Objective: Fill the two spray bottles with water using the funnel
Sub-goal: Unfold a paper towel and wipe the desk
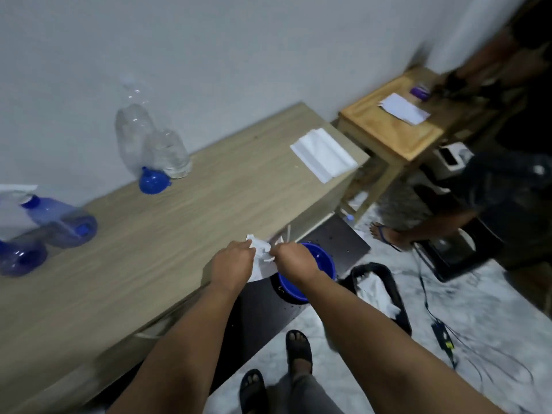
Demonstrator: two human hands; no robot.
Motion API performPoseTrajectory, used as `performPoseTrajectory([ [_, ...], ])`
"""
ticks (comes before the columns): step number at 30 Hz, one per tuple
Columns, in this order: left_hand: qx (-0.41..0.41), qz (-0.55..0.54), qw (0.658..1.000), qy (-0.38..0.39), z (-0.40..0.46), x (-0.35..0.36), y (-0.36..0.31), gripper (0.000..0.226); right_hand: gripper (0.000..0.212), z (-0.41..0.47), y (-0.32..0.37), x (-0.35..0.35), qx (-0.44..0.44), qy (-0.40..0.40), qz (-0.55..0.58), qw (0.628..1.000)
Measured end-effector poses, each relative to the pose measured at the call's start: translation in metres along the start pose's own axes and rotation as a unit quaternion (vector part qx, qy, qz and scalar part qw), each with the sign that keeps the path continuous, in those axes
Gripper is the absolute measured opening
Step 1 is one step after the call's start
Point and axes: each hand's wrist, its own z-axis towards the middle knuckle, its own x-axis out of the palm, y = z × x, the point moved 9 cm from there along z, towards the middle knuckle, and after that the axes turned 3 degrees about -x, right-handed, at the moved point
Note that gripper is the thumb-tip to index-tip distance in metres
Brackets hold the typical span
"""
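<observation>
Pale wood-grain tabletop (167,234) runs along a plain grey-white wall, far left to mid right. On it: blue funnel (153,181) lying beside two clear plastic bottles (155,144) by the wall; two blue-tinted bottles (50,231) at far left, on their sides; folded white cloth (324,153) at the right end. Both hands closed on crumpled white tissue (262,258) at the near table edge, L hand (233,262) & R hand (294,259) pinching it between them. Blue basin (310,274) just under R hand, on a dark low surface. Small wooden stool (391,127) w/ paper, far right. Floor pale, cables (442,327) strewn. Another person's leg far right, blurred.
</observation>
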Motion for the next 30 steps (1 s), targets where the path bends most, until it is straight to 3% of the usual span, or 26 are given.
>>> performPoseTrajectory([
  [3,0.048,-0.005,0.999,0.009,-0.018,0.002,-0.055,0.025,0.032,-0.055,-0.043,0.020,0.152,-0.028,0.166,0.974],
  [6,0.078,-0.078,0.993,0.037,-0.032,0.013,-0.117,0.024,0.025,-0.122,-0.094,0.033,0.289,-0.107,0.305,0.901],
  [11,0.068,-0.212,0.969,0.103,-0.038,0.033,-0.203,0.026,0.022,-0.223,-0.167,0.048,0.430,-0.192,0.398,0.787],
  [17,0.060,-0.278,0.941,0.182,-0.023,0.076,-0.297,0.019,0.018,-0.285,-0.250,0.077,0.515,-0.231,0.428,0.706],
  [23,-0.003,-0.308,0.925,0.223,0.013,0.134,-0.376,0.010,0.019,-0.293,-0.333,0.119,0.560,-0.234,0.467,0.643],
  [30,-0.061,-0.366,0.890,0.267,0.062,0.196,-0.444,0.019,0.018,-0.274,-0.421,0.156,0.583,-0.228,0.504,0.595],
])
